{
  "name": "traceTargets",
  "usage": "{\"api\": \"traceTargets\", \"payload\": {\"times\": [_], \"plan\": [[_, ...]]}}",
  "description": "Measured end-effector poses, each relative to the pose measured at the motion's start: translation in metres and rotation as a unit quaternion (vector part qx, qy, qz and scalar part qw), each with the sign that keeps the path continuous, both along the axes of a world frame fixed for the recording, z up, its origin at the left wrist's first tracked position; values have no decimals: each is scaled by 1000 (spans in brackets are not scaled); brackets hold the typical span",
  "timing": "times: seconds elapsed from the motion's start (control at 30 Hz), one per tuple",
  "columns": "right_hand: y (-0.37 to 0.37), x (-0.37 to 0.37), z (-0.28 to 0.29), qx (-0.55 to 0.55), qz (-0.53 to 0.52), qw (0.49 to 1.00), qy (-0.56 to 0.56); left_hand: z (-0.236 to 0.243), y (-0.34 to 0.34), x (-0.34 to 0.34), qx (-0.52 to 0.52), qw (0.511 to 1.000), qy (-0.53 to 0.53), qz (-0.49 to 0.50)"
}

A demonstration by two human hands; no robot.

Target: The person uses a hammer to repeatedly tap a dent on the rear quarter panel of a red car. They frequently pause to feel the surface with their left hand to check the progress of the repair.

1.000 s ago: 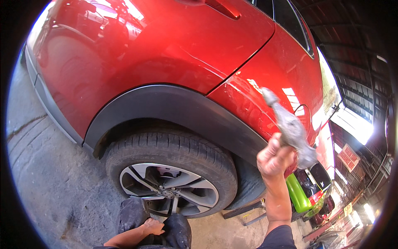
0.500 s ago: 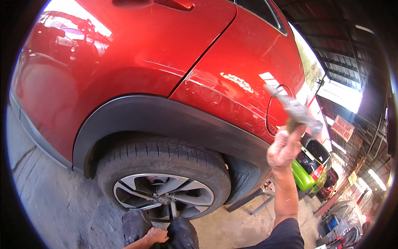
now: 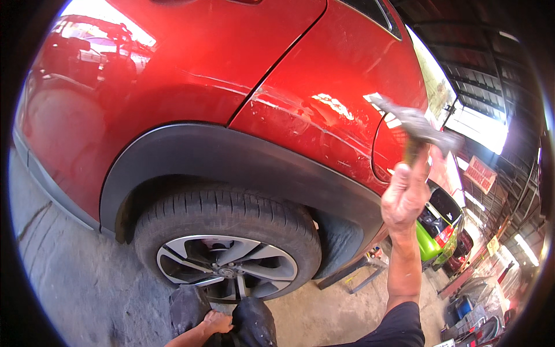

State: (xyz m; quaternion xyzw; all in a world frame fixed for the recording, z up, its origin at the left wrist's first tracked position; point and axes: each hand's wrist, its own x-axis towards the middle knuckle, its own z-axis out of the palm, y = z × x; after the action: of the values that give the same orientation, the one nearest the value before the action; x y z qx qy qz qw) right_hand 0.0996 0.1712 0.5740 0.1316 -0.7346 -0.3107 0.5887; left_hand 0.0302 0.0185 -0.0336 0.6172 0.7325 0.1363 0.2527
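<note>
Car stands beyond our left hand and right hand, its red side filling the view ahead. Its wheel lies just past the left hand. Up and left of the right hand, much the nearer one, runs a long scrape, its axis sloping down toward that hand. Our knees flank the left hand. The hammer, blurred, tops the right hand, one end pointing up-left toward the car; whether they touch, we cannot tell. Our right hand wraps its handle closely; our left is curled, and we cannot tell whether it grasps anything.
</note>
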Motion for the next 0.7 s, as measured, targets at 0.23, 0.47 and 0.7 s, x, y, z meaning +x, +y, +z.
{"api": "traceTargets", "payload": {"times": [0.23, 0.47, 0.7], "plan": [[9, -2, -18, -20, -129, 981, -142, 9, 1, 2, -2, 1000, -17, 8], [31, -1, -21, -12, 122, 992, -13, 19, -7, 0, 25, 1000, 6, 14], [16, 1, -19, -26, 82, 996, 20, 28, -7, -2, 2, 1000, -12, 5]]}}
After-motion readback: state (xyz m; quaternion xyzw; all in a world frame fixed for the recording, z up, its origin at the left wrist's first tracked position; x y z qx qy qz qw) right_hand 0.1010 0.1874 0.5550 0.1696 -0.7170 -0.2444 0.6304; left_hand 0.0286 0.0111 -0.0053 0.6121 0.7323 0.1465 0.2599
